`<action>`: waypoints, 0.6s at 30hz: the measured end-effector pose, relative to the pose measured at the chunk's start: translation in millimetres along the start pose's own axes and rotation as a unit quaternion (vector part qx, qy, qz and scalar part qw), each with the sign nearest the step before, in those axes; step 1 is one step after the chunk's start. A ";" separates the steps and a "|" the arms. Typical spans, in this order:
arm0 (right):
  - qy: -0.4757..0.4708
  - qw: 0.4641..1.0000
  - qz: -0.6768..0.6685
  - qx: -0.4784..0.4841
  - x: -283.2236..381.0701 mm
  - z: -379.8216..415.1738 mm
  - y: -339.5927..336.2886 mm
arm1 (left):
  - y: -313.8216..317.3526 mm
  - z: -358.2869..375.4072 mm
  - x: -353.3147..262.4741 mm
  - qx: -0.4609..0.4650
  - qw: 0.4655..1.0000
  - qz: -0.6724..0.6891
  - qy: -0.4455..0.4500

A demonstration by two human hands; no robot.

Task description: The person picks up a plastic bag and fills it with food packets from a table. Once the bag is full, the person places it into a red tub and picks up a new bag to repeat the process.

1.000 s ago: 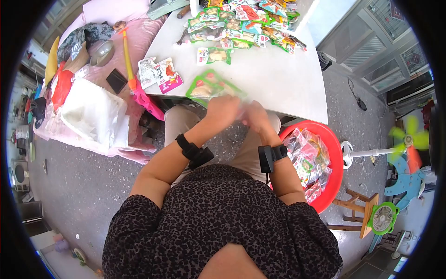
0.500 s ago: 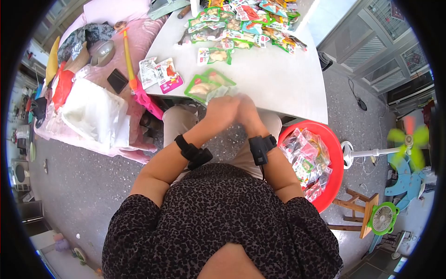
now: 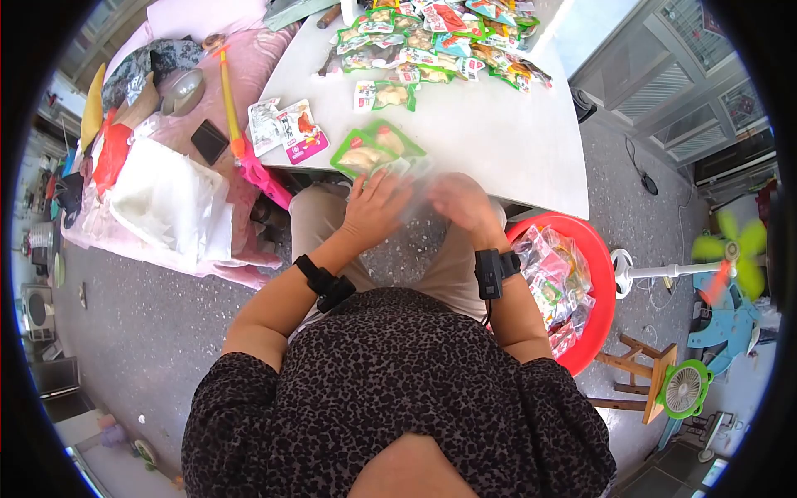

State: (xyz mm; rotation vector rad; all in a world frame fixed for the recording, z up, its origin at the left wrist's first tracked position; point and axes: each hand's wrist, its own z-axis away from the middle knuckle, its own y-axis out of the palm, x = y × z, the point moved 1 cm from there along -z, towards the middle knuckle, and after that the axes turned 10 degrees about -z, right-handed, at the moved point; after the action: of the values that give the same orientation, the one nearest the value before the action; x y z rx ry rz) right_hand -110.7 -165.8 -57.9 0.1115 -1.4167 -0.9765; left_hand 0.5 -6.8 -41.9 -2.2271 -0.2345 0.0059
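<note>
Two green-edged snack packets (image 3: 359, 155) with pale contents lie together at the near edge of the white table. My left hand (image 3: 379, 206) is at their near side, fingers spread and stretched toward them. A thin clear plastic bag (image 3: 421, 189), blurred, spans the gap between my hands. My right hand (image 3: 462, 201) is at the bag's right side by the table edge, its fingers smeared by motion. Both wrists wear black straps with small boxes.
Many packets (image 3: 415, 41) are heaped at the table's far side, with one green packet (image 3: 394, 95) nearer. Two pouches (image 3: 300, 133) lie left. A red tub (image 3: 602, 290) of bagged packets stands right of my legs. A pink-covered surface (image 3: 249, 91) is left.
My hands, together before, have moved apart, the right one to the right and the left one to the left. The clear bag now shows stretched between them.
</note>
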 end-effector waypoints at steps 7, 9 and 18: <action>-0.020 0.993 -0.040 -0.113 29.5 12.2 -6.2 | -10.8 -25.3 32.9 -0.007 0.986 0.163 -0.012; -0.070 0.987 0.027 -0.144 45.5 16.2 2.8 | -22.9 -41.5 44.6 -0.043 0.962 0.258 -0.078; -0.256 0.928 0.266 0.039 108.9 34.8 59.2 | -67.4 -80.3 50.1 0.108 0.615 0.705 -0.337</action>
State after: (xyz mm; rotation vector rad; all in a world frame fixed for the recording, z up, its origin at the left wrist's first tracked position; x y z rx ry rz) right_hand -127.0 -179.9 69.0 -0.4839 -1.8315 -0.5056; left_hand 45.5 -20.3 64.4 -1.4862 1.1156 1.6216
